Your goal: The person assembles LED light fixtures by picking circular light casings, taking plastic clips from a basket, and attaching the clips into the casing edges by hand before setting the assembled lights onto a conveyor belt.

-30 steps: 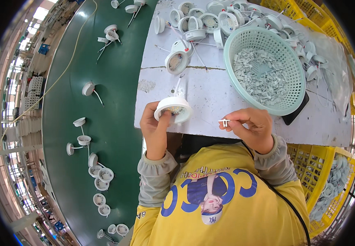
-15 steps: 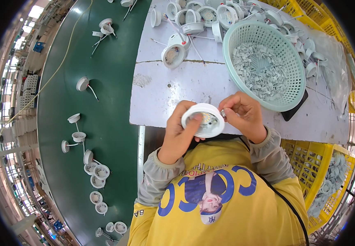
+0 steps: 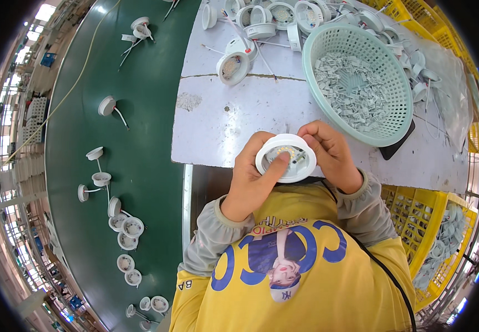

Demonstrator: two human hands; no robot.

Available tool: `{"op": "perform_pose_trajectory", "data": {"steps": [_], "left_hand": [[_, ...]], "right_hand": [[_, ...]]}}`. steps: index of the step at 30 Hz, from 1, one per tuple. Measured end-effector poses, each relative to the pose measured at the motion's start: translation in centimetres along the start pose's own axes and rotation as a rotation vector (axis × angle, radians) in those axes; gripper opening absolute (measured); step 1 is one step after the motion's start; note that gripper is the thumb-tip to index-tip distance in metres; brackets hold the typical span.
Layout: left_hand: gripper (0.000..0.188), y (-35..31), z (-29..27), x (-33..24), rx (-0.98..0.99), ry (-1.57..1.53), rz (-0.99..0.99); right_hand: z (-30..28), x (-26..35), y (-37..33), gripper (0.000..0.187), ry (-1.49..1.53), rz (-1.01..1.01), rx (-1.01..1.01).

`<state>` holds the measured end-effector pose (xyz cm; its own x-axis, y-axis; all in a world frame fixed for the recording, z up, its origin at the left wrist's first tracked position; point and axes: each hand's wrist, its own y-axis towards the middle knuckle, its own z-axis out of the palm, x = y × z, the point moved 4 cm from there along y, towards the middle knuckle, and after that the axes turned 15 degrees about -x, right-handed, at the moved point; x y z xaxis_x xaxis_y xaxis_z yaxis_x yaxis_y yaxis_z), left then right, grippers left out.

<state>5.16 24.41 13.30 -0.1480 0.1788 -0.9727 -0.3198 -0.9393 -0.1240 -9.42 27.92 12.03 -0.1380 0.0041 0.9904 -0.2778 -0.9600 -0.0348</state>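
Observation:
My left hand [image 3: 250, 180] grips a white round LED downlight [image 3: 288, 176], its thumb pressed inside the ring near the yellow LED dots. The lamp's open face is tilted up toward me over the table's near edge. At the lamp's right rim is my right hand [image 3: 331, 157], fingers closed in a pinch. The rim hides its fingertips, so what they hold cannot be made out. Beyond the right hand stands a pale green plastic basket [image 3: 312, 83] with many small whitish pieces [image 3: 350, 91] inside.
More downlights [image 3: 233, 67] with wires crowd the white table's [image 3: 206, 124] far side. A green conveyor belt [image 3: 145, 138] on the left carries scattered downlights [image 3: 133, 227]. A dark flat object [image 3: 399, 143] lies partly under the basket. Yellow crates [image 3: 416, 232] stand at the right.
The lamp has shifted slightly right and its face has turned. My right fingertips, which pinched a small metallic piece beside the rim, are now behind it. Lamps on the belt have moved slightly left.

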Motion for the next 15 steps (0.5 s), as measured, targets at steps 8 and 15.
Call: {"op": "perform_pose_trajectory", "data": {"steps": [8, 15], "left_hand": [[0.014, 0.1, -1.9, -0.6, -0.133, 0.143, 0.157], [0.033, -0.5, -1.8, 0.2, 0.006, -0.002, 0.024]], "right_hand": [[0.2, 0.9, 0.1, 0.009, -0.07, -0.126, -0.08], [0.9, 0.8, -0.1, 0.01, -0.179, -0.146, -0.076]]}}
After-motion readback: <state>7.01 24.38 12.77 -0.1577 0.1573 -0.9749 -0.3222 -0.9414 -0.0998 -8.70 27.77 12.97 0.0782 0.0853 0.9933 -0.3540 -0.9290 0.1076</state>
